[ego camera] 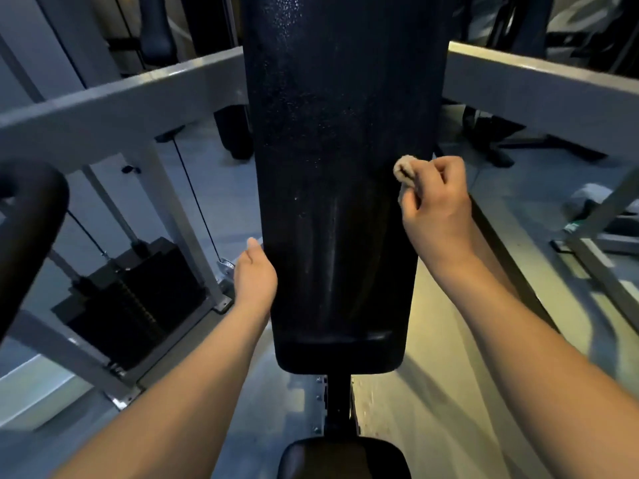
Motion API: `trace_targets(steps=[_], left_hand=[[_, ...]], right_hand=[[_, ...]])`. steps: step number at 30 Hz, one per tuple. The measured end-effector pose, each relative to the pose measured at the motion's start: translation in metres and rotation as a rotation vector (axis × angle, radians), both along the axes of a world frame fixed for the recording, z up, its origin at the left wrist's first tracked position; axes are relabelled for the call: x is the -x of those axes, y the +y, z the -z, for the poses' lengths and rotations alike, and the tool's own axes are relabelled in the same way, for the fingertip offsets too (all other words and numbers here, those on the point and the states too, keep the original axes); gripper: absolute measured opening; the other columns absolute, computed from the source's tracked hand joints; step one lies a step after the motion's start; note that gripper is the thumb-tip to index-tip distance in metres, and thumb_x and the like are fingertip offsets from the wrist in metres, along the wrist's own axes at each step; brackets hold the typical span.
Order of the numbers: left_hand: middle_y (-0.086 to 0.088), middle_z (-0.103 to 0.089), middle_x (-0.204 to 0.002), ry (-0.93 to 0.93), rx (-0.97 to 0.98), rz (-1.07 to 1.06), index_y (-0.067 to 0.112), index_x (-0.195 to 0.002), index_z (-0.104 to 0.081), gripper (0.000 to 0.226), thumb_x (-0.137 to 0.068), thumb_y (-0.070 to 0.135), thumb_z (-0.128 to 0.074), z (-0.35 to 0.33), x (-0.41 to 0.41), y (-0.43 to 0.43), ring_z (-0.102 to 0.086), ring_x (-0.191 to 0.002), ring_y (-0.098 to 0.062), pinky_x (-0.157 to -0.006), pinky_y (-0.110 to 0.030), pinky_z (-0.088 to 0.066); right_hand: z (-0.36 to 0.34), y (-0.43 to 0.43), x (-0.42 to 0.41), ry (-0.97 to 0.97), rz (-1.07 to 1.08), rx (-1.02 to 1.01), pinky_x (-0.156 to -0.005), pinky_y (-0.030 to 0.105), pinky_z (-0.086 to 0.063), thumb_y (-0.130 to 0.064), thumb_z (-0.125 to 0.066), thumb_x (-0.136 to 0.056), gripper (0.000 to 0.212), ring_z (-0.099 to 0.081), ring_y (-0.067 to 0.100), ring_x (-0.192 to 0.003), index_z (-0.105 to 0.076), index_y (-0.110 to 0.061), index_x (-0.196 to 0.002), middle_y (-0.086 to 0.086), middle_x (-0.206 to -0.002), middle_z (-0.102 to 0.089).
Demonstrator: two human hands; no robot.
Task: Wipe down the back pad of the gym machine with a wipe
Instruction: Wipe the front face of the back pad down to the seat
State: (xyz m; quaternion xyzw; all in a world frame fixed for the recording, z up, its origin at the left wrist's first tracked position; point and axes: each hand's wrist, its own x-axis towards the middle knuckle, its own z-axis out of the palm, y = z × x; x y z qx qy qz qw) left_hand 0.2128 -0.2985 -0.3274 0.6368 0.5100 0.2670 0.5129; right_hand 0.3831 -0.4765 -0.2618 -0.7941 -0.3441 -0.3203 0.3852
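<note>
Pad (339,167): dark, long axis running from its lower end just above the seat (342,458) up and away past the top of view, face toward you. Droplets speckle the upper part, streaks the lower.

Your right hand (439,198) curls tightly around a balled wipe (404,169), which touches the pad near its right edge, about mid-height.

Your left hand (254,271) rests at the left edge, thumb up (fingers hidden behind the pad, curl cannot be told).

Grey beams (121,102) flank both sides; a weight stack (138,288) stands lower left.
</note>
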Motion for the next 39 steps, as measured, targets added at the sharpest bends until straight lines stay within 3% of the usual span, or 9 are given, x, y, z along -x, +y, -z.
trace_targets(steps=[2, 7, 12, 16, 20, 24, 31, 35, 39], left_hand=[[-0.010, -0.048, -0.153, -0.031, 0.048, 0.033, 0.012, -0.149, -0.047, 0.074, -0.105, 0.061, -0.014, 0.013, -0.006, 0.005, -0.045, -0.139, -0.032, -0.118, -0.050, -0.033], [-0.010, -0.043, -0.156, -0.063, 0.033, 0.064, 0.014, -0.154, -0.040, 0.079, -0.103, 0.066, -0.011, 0.034, -0.013, 0.009, -0.040, -0.143, -0.031, -0.119, -0.043, -0.027], [-0.010, -0.035, -0.162, -0.103, -0.025, 0.059, 0.019, -0.158, -0.032, 0.076, -0.103, 0.065, -0.007, 0.044, -0.016, 0.006, -0.031, -0.149, -0.032, -0.121, -0.043, -0.020], [-0.014, -0.035, -0.161, -0.147, -0.052, 0.046, 0.011, -0.157, -0.034, 0.082, -0.102, 0.067, -0.008, 0.054, -0.019, 0.007, -0.032, -0.148, -0.033, -0.121, -0.042, -0.021], [-0.017, -0.038, -0.158, -0.142, -0.099, 0.035, 0.003, -0.153, -0.037, 0.087, -0.102, 0.066, -0.006, 0.060, -0.022, 0.009, -0.036, -0.145, -0.033, -0.119, -0.040, -0.024], [-0.020, -0.042, -0.155, -0.104, -0.141, 0.013, 0.001, -0.151, -0.041, 0.089, -0.102, 0.065, -0.003, 0.059, -0.022, 0.005, -0.040, -0.142, -0.035, -0.117, -0.042, -0.028], [-0.021, -0.047, -0.150, -0.127, -0.164, -0.006, -0.003, -0.146, -0.046, 0.091, -0.102, 0.064, -0.003, 0.059, -0.021, -0.001, -0.045, -0.137, -0.035, -0.114, -0.041, -0.032], [-0.020, -0.052, -0.146, -0.152, -0.156, -0.014, -0.001, -0.143, -0.050, 0.093, -0.101, 0.067, -0.004, 0.062, -0.022, 0.001, -0.048, -0.133, -0.037, -0.116, -0.046, -0.034], [-0.023, -0.052, -0.144, -0.150, -0.189, -0.006, -0.003, -0.143, -0.050, 0.091, -0.103, 0.063, -0.003, 0.063, -0.021, 0.000, -0.049, -0.131, -0.037, -0.114, -0.048, -0.036]], right_hand=[[0.013, 0.004, -0.007, -0.100, -0.017, 0.039, -0.081, 0.039, -0.052, -0.009, -0.061, -0.091, 0.036, -0.055, 0.033, -0.098, -0.060, -0.007, -0.127, 0.019, -0.114, -0.050], [0.033, 0.009, -0.016, -0.283, -0.042, -0.041, -0.094, 0.040, -0.049, -0.018, -0.060, -0.099, 0.035, -0.055, 0.035, -0.107, -0.063, -0.007, -0.132, 0.022, -0.120, -0.054], [0.034, 0.019, -0.023, -0.381, -0.020, -0.126, -0.090, 0.037, -0.044, -0.007, -0.057, -0.098, 0.032, -0.056, 0.036, -0.098, -0.066, -0.008, -0.129, 0.020, -0.113, -0.059], [0.041, 0.032, -0.014, -0.367, -0.016, -0.165, -0.083, 0.030, -0.042, -0.004, -0.054, -0.097, 0.025, -0.057, 0.034, -0.090, -0.069, -0.008, -0.116, 0.016, -0.102, -0.059], [0.077, 0.029, 0.004, -0.454, -0.121, -0.051, -0.082, 0.034, -0.043, 0.004, -0.054, -0.091, 0.024, -0.055, 0.033, -0.088, -0.068, -0.008, -0.105, 0.014, -0.096, -0.056], [0.111, 0.011, 0.022, -0.485, -0.276, 0.114, -0.078, 0.040, -0.049, 0.004, -0.053, -0.094, 0.023, -0.055, 0.031, -0.088, -0.068, -0.005, -0.110, 0.013, -0.097, -0.054], [0.028, 0.020, -0.014, -0.407, -0.050, -0.140, -0.082, 0.035, -0.047, -0.001, -0.053, -0.094, 0.028, -0.056, 0.034, -0.088, -0.070, -0.010, -0.114, 0.018, -0.099, -0.054], [0.062, 0.028, 0.003, -0.469, -0.131, 0.013, -0.078, 0.038, -0.046, 0.003, -0.050, -0.089, 0.029, -0.052, 0.031, -0.086, -0.068, -0.010, -0.108, 0.013, -0.095, -0.052], [0.085, 0.007, 0.018, -0.546, -0.303, 0.274, -0.072, 0.041, -0.051, -0.004, -0.048, -0.098, 0.025, -0.054, 0.029, -0.085, -0.066, -0.011, -0.114, 0.010, -0.100, -0.052]])
